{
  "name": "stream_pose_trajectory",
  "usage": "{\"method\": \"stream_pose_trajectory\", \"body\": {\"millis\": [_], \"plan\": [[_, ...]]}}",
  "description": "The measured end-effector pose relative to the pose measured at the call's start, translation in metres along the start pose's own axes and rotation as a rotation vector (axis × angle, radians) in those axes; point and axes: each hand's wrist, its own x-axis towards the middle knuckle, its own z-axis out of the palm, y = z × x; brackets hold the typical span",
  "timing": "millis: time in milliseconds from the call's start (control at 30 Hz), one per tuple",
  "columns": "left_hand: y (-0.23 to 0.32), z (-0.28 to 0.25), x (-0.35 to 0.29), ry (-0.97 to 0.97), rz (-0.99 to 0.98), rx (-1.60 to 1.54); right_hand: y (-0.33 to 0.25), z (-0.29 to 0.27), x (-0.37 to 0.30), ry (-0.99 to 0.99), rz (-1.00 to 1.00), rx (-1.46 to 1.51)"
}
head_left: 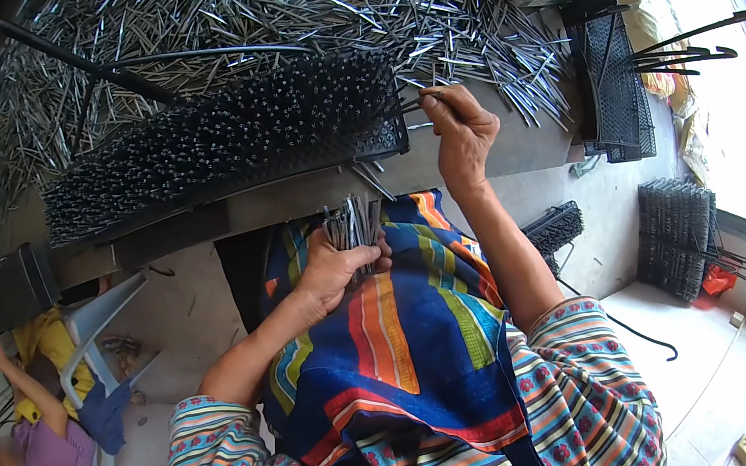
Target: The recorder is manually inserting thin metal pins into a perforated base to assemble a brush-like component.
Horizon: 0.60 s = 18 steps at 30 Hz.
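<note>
My left hand (333,273) is closed around an upright bundle of thin grey metal rods (352,224), above my lap. The fingertips behind the bundle are mostly hidden. My right hand (466,132) is raised at the right end of a long black perforated rack (392,137). Its thumb and fingers pinch a thin dark rod (411,104); whether this is loose or part of the rack, I cannot tell. Many short rods (220,130) stand upright in the rack's holes. A few loose rods (370,177) stick out over the table's front edge, just above the bundle.
A large heap of loose metal rods (259,7) covers the table behind the rack. Black racks with long hooks (609,88) hang at the right, and filled racks (676,239) stand on the floor. At the left, a person in purple (57,459) sits near a light chair (99,320).
</note>
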Motion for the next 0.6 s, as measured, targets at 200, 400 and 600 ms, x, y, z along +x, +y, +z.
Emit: {"method": "stream_pose_trajectory", "body": {"millis": [200,400,600], "plan": [[0.000,-0.004,0.010,0.115,0.084,-0.073,0.007,0.010,-0.005,-0.110,-0.191,-0.187],[0.000,-0.008,0.023,0.181,0.043,-0.146,0.002,0.017,-0.004,-0.059,-0.259,-0.369],[0.006,-0.003,0.025,0.181,0.008,-0.185,-0.001,0.014,0.007,-0.131,-0.398,-0.536]]}}
